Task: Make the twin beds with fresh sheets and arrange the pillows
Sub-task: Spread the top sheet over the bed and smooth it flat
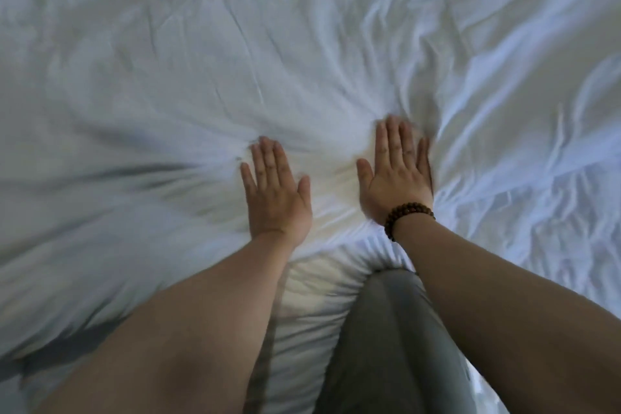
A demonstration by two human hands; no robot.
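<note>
A person leans over a bed [312, 309] and lays both hands on a white sheet [201, 60]. The sheet is spread over the whole top of the bed and fills nearly all of the view. The left hand [275, 193] lies flat on the sheet, palm down. The right hand [396, 175] lies flat just beside it, a little farther up the bed. The fingers [268, 158] of both hands are straight and close together. They hold nothing and only press down on the cloth. Flat hands are good for this job, because a wide palm can push many wrinkles at once. Small folds fan out from both hands, so it looks like the cloth is being pushed and pulled tight. The sheet has many wrinkles, most of all on the right side, so the smoothing looks far from done. A brown bead bracelet [407, 219] sits on the right wrist. A leg [386, 346] in grey cloth is right up against the side of the bed, likely so the person can reach far across. No pillows can be seen here, and no second bed either.
</note>
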